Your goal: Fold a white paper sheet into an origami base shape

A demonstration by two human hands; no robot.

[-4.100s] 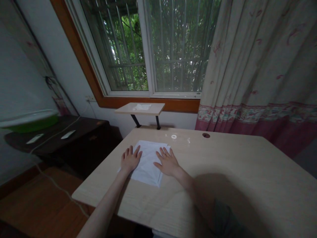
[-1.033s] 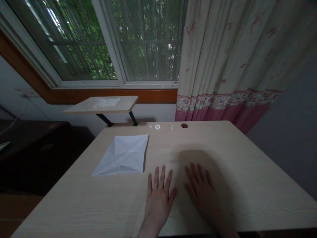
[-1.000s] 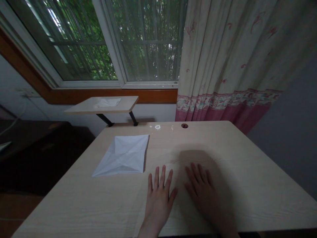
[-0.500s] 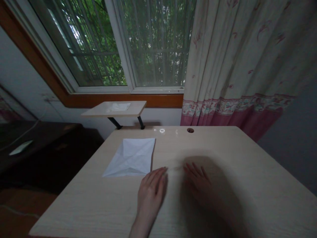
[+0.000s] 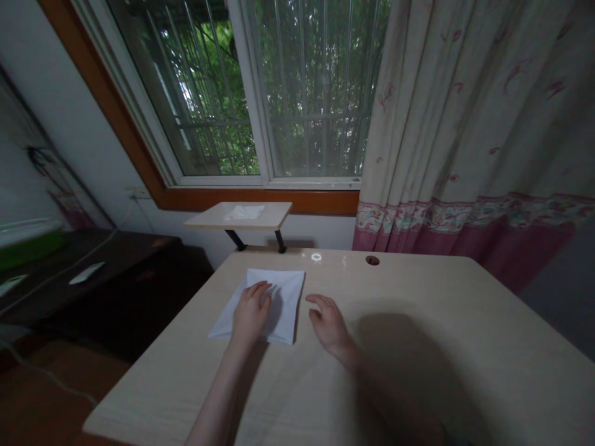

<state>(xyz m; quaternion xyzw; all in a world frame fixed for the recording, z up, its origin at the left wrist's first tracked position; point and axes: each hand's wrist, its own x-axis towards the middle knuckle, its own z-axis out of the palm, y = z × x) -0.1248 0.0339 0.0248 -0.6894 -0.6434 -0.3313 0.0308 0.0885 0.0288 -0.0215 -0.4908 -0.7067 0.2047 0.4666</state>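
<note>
A creased white sheet [image 5: 287, 303], which looks like folded paper or a napkin, lies on the left part of the pale wooden desk [image 5: 418, 347]. Over its middle is my left hand [image 5: 251, 311], fingers loosely curved and apart from the thumb, casting a shadow on the sheet; whether it touches is hard to tell. Just off the sheet's right edge, my right hand [image 5: 328, 323] hovers with fingers bent toward the sheet and a gap between thumb and index finger. Neither hand holds anything.
A small raised shelf [image 5: 204, 221] on black legs stands at the desk's back left, bearing a crumpled white tissue [image 5: 246, 212]. A round cable hole [image 5: 372, 261] is at the back edge. A dark low cabinet [image 5: 158, 248] stands left, and a patterned curtain [image 5: 432, 124] hangs behind.
My left hand has moved from the sheet's lower right corner to over its middle. My right hand has come left toward the sheet. The view has shifted slightly.
</note>
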